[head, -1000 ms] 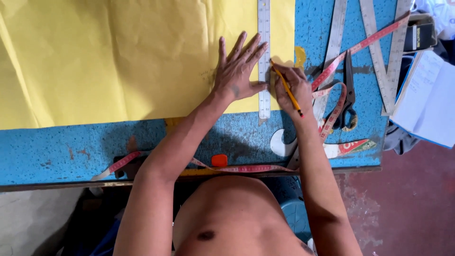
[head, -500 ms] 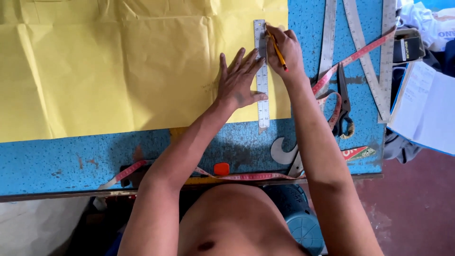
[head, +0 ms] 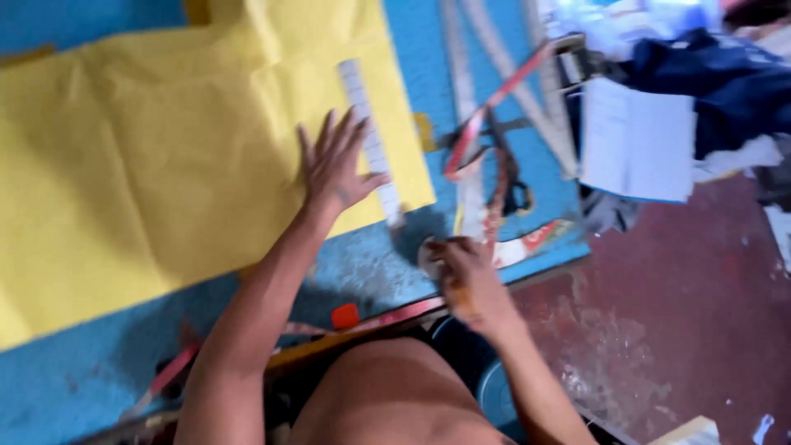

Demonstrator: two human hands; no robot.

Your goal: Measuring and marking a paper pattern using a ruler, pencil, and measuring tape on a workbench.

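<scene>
The left hand [head: 336, 165] lies flat with its fingers spread, palm down on the yellow cloth [head: 148, 165], which covers most of the blue table [head: 82, 371]. It grips nothing; it presses the cloth. Its fingertips and thumb reach the metal ruler [head: 369, 136], which lies just to the right of the hand along the cloth's right edge, tilted so its far end leans left.

The right hand [head: 465, 276] is near the table's front edge, below and to the right of the left hand, well apart from the ruler. It is blurred; its fingers look curled, but whether they grasp anything cannot be told.

Just beyond the right hand lie a red measuring tape [head: 486, 111] and a pair of scissors [head: 507, 169], tangled together with pale straight rulers further back. To the right of those is an open white notebook [head: 634, 144], with dark blue fabric [head: 725, 82] past it. A small orange piece [head: 344, 315] sits on the table between the 2 forearms, beside another red tape strip running along the front edge.
</scene>
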